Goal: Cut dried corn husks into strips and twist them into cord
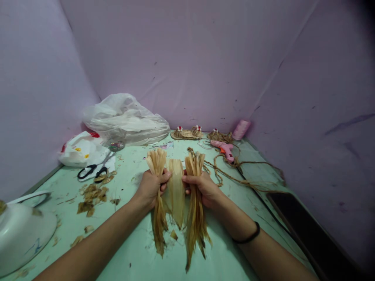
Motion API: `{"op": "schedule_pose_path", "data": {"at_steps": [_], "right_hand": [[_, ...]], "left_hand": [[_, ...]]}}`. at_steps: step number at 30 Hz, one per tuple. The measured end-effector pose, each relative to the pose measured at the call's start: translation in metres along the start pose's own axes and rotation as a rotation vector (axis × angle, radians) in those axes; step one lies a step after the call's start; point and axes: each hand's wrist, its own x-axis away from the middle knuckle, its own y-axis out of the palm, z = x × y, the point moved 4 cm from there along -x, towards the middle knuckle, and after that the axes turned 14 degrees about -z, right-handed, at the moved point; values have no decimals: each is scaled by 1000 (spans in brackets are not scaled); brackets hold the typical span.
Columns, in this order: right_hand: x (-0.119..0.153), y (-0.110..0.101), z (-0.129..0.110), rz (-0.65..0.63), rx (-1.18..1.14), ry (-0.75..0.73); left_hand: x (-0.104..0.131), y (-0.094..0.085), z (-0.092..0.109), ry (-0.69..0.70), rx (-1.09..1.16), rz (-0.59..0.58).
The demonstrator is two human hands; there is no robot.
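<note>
Pale husk strip lies between two gripped bundles

A broad, pale yellow dry husk strip (176,191) runs near to far between the hands, a thumb at each side edge; which hand is nearer cannot be told. The left hand (148,187) is closed around a straw-coloured bundle of dry husk strips (159,222), the right hand (207,189) around a browner husk bundle (195,218), both roughly parallel to it. Far left, a translucent white plastic bag (125,121) sits slumped, its contents unclear.

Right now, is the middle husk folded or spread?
Spread: the middle husk shows one broad, mostly flat face between left hand and right hand.
</note>
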Motion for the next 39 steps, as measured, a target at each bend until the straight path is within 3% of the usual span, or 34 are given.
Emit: {"op": "schedule_pose_path", "data": {"at_steps": [7,13,15,20,31,39], "right_hand": [[0,3,1,71,7,-36],[1,5,2,104,40,-50],[2,5,0,126,64,-63],[4,7,-3,134,88,-39],[1,2,1,72,112,-21],[0,4,0,132,353,-126]], "left_hand": [[2,6,-2,-92,14,-149],[7,10,-1,-63,-14,-195],[7,11,-1,-48,-33,-179],[4,3,-3,-78,-50,33],[4,6,-3,-82,-34,-21],[5,10,-6,-71,-40,-1]]}}
